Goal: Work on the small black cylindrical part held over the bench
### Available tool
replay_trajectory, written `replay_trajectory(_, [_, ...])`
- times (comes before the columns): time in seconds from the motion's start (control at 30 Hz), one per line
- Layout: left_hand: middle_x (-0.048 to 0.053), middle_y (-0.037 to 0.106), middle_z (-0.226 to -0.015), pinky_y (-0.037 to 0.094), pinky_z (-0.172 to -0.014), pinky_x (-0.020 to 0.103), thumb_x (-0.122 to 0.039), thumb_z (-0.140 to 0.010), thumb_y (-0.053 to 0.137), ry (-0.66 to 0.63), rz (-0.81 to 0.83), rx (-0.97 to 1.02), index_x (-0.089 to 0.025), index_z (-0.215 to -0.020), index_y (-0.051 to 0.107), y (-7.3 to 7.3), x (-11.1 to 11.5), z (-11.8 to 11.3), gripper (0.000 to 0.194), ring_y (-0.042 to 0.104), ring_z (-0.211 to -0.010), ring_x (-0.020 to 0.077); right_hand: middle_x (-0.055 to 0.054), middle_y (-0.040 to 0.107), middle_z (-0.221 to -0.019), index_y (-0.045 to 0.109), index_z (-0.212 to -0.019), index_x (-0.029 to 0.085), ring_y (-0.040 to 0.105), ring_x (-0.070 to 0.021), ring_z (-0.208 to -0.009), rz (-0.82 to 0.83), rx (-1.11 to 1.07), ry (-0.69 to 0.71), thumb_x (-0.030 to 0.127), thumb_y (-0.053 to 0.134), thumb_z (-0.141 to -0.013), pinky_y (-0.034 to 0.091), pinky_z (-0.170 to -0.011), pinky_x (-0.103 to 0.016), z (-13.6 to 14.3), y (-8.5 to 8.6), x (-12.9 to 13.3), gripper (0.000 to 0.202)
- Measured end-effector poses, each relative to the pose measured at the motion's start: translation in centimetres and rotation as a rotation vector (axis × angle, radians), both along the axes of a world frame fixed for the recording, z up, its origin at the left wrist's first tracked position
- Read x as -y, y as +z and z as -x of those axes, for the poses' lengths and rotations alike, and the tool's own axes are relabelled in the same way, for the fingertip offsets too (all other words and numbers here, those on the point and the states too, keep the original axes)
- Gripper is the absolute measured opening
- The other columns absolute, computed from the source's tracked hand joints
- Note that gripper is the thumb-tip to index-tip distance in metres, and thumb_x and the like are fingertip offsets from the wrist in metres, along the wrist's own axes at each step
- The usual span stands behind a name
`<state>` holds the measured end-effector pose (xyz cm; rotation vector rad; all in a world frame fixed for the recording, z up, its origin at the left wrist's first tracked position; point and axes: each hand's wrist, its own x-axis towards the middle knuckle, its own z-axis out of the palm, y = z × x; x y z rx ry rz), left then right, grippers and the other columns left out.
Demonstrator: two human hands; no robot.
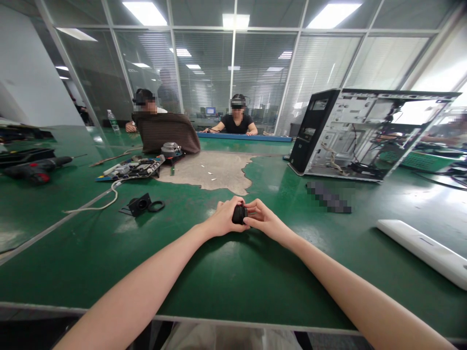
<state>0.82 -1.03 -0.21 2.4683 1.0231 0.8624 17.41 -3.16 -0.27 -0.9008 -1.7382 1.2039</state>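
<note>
Between my two hands, just above the green table [248,272], is a small black rounded part [239,214] that looks like a lens barrel; its exact kind is hard to make out. My left hand [225,216] wraps round it from the left. From the right, the fingertips and thumb of my right hand [264,219] pinch its edge. Left of my hands lie a black square part with a round opening [140,205] and a black ring [156,206] beside it.
An opened computer case [328,141] stands at the back right. A white bar-shaped device [423,248] lies at the right. Farther left are a circuit board [131,168], a cable [98,210] and a power drill [36,171]. Two people [238,119] sit across the table.
</note>
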Motion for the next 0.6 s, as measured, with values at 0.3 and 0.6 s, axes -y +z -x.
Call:
replay_trajectory(0.3, [0.001, 0.051, -0.098, 0.029, -0.08, 0.033, -0.044, -0.059, 0.062, 0.0, -0.011, -0.004, -0.023, -0.102, 0.035, 0.09, 0.07, -0.04, 0.055, 0.049, -0.088, 0.0193, -0.002, 0.054, -0.088, 0.043, -0.089, 0.02, 0.055, -0.0123, -0.074, 0.077, -0.015, -0.083, 0.034, 0.054, -0.072, 0.048, -0.064, -0.03, 0.34, -0.31, -0.38, 0.024])
replay_trajectory(0.6, [0.001, 0.051, -0.098, 0.029, -0.079, 0.033, -0.043, -0.059, 0.062, 0.005, -0.007, -0.008, -0.023, -0.102, 0.035, 0.14, 0.14, 0.02, 0.055, 0.049, -0.087, 0.0196, 0.0, 0.054, -0.085, 0.041, -0.085, 0.021, 0.055, -0.0119, -0.077, 0.036, -0.04, -0.001, 0.032, 0.058, -0.069, 0.048, -0.068, -0.03, -0.04, 0.08, 0.11, 0.025])
